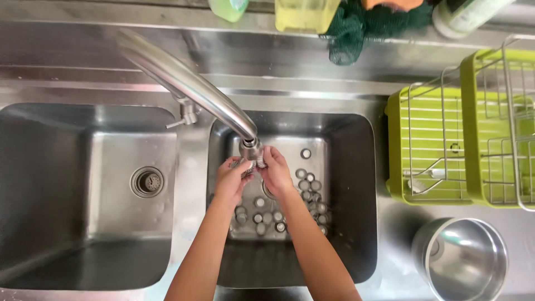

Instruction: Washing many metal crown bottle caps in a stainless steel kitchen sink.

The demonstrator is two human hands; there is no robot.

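Both my hands are raised under the faucet spout (249, 146) over the right sink basin (356, 167). My left hand (231, 178) and my right hand (275, 170) are closed together around a small silvery metal part (252, 165) just below the spout. Whether water runs I cannot tell. Several small round metal caps (309, 184) lie scattered on the floor of this basin, around and behind my wrists.
The left sink basin (61, 167) has a round drain (147, 181). A green dish rack with wire baskets (462, 139) stands on the right. A steel bowl (461, 257) sits at front right. Bottles (304, 12) and a dark green cloth (348, 28) line the back ledge.
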